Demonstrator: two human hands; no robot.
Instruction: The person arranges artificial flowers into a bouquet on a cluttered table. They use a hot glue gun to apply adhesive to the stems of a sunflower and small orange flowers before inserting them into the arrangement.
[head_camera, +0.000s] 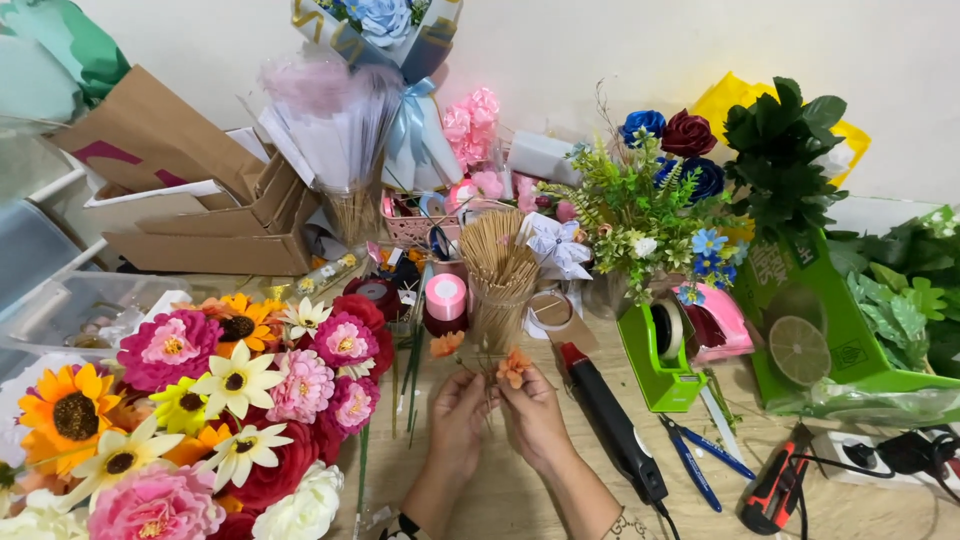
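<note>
Both hands are working one small orange paper flower (514, 366) just in front of the cup of wooden sticks (497, 268) — right hand (535, 412) pinching under the bloom, left hand (460, 412) closed around its stem. Looks mid-assembly; the next bit calls for steady fingers.

My light wooden table (520, 500) sits against a plain cream wall (600, 50) — evenly, brightly lit, with soft shadows.

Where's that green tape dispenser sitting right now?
In the head view the green tape dispenser stands on the wooden table, right of the hands, between the black glue gun and the green box of leaves, beside the pink dispenser.
</note>
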